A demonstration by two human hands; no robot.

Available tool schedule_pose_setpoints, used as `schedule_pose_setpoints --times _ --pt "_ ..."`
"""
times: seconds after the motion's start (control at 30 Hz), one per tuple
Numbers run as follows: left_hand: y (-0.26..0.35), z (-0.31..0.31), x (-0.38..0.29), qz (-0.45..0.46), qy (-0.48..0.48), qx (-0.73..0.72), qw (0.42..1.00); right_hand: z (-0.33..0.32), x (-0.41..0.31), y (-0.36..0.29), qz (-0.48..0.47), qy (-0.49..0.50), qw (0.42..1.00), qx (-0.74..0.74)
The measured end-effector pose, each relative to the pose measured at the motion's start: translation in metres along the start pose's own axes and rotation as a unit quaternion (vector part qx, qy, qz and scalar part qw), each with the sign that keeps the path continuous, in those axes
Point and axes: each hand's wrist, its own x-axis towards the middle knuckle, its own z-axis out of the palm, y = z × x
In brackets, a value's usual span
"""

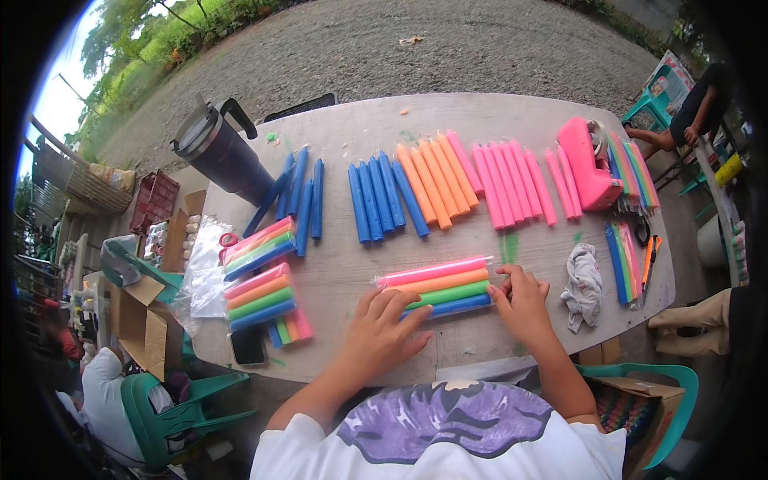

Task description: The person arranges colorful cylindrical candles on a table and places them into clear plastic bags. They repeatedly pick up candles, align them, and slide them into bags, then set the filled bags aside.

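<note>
Before me lies a clear-wrapped pack of candles (447,291), with pink, orange, green and blue ones side by side. My left hand (381,327) rests over its near left part, fingers spread and thumb clear of it. At the right end, the thumb and fingertips of my right hand (523,303) pinch the edge of the wrap. Loose blue candles (375,198), orange candles (441,180) and pink candles (510,183) lie in rows beyond. More wrapped candle packs (261,297) are piled to the left.
A dark tumbler (225,156) stands at the far left, near red-handled scissors (227,241) and a phone (248,345). On the right are a pink tape dispenser (579,171), a crumpled cloth (582,288) and an orange utility knife (651,264). Other people sit or stand nearby.
</note>
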Motion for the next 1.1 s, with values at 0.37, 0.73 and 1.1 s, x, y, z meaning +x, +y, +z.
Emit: schedule_pose_setpoints --times 0.37,0.73,1.1 --pt "-0.003 0.049 0.030 0.130 0.046 0.078 0.987 -0.026 -0.003 0.025 -0.191 -0.053 0.980 0.009" --pt "0.026 0.001 0.017 -0.066 0.086 -0.412 0.905 -0.024 0.006 -0.029 -0.302 -0.057 0.860 0.408" --pt "0.027 0.007 0.004 -0.019 0.157 -0.441 0.883 -0.009 -0.004 -0.055 -0.316 0.035 0.853 0.414"
